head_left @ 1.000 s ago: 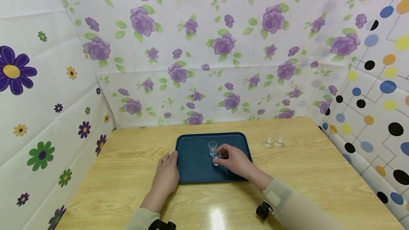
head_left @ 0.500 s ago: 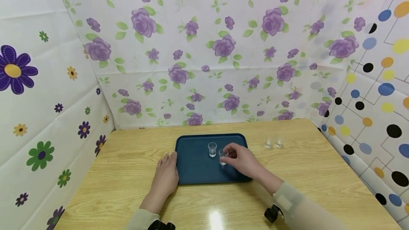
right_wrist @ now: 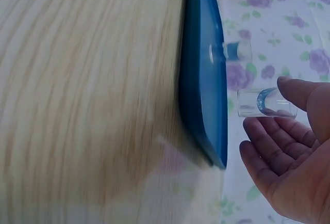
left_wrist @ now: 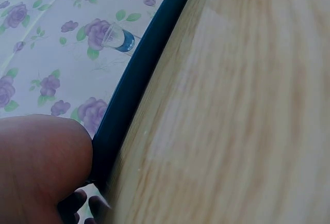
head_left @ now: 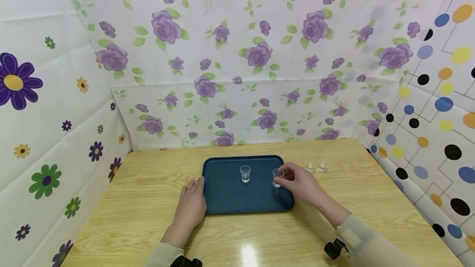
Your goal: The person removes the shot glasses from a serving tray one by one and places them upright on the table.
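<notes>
A dark blue tray (head_left: 237,205) lies on the wooden table. My right hand (head_left: 301,182) pinches a small clear shot glass (head_left: 276,179) between thumb and fingers over the tray's right side. In the right wrist view this shot glass (right_wrist: 252,102) is apart from the tray's floor. A second shot glass (head_left: 245,174) stands upright near the middle of the tray. My left hand (head_left: 193,203) rests along the tray's left edge with its fingers stretched forward. The left wrist view has the thumb side of the left hand (left_wrist: 46,157) right at the tray's rim (left_wrist: 124,95).
Two more clear shot glasses (head_left: 322,165) stand on the table (head_left: 352,193) to the right of the tray, behind my right hand. A floral sheet (head_left: 237,52) hangs behind the table. Patterned sheets close in the left and right sides.
My right hand has moved right with its shot glass, away from the other glass on the tray. My left hand has stayed at the tray's left edge.
</notes>
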{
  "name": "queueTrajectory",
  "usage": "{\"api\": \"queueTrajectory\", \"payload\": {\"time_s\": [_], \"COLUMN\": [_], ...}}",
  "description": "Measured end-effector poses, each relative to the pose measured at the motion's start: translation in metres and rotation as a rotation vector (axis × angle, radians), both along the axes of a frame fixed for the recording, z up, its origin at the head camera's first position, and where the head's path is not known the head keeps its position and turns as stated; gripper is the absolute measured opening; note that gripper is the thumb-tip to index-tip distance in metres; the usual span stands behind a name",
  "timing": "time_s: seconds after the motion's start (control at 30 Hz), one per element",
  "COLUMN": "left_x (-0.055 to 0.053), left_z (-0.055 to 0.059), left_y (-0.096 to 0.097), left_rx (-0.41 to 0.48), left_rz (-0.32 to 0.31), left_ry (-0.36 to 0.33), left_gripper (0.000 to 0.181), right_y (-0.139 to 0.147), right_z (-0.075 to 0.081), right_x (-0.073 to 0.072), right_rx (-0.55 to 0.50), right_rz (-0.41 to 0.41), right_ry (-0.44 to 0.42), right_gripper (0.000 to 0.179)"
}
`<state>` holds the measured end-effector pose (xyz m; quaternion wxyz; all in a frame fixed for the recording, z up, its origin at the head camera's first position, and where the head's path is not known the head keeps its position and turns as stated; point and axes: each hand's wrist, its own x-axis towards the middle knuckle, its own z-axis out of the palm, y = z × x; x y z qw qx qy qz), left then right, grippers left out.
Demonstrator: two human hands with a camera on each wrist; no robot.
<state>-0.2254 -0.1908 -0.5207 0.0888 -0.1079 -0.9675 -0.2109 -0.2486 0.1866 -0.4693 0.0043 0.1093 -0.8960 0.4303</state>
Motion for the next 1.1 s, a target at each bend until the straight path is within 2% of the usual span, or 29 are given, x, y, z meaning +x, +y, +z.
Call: {"api": "queueTrajectory", "payload": {"time_s": [0.4, 0.63, 0.97, 1.1], "left_x": [0.002, 0.001, -0.003, -0.002], "left_z": [-0.004, -0.001, 0.000, 0.000], "left_y": [0.000, 0.000, -0.002, -0.001], "left_rx": [0.001, -0.008, -0.007, 0.004], "left_rz": [0.003, -0.003, 0.003, -0.001], "left_ry": [-0.009, 0.011, 0.020, 0.006], "left_gripper": [0.052, 0.051, 0.051, 0.051], "right_y": [0.045, 0.069, 0.092, 0.102], "right_z": [0.000, -0.001, -0.002, -0.007], "right_x": [0.004, 0.001, -0.001, 0.000], "right_rx": [0.055, 0.071, 0.099, 0.105], "right_rz": [-0.062, -0.094, -0.141, -0.149], "right_ry": [0.038, 0.056, 0.053, 0.021], "right_gripper": [0.035, 0.041, 0.044, 0.045]}}
